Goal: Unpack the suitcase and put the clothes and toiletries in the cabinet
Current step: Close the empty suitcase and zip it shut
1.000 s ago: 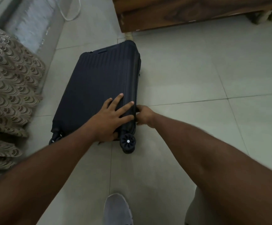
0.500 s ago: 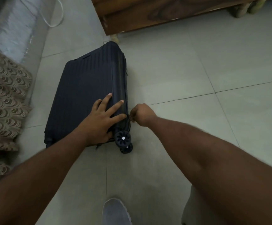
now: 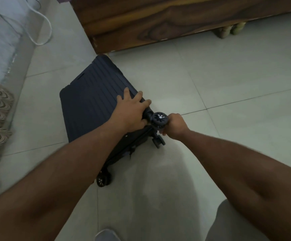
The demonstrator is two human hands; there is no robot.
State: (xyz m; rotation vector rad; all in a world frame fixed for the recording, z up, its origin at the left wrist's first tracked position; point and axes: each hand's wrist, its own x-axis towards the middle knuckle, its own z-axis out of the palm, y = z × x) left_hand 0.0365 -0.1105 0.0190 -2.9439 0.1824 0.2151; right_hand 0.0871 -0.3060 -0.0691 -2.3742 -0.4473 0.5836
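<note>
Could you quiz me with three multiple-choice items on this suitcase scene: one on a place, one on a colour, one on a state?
1. Where does the suitcase lie?
A. On the tiled floor, near the wooden furniture
B. On a bed
C. Inside a cabinet

2. What colour is its shell?
A. Red
B. Dark navy
C. White

3. How does the left hand rest on it?
A. Curled in a fist
B. Fingers spread flat on the shell
C. Not touching

Answers: 1 A, floor tiles surround it; 2 B, the ribbed shell looks dark blue; 3 B, the fingers lie spread by a wheel, while the right hand is curled at the corner.
</note>
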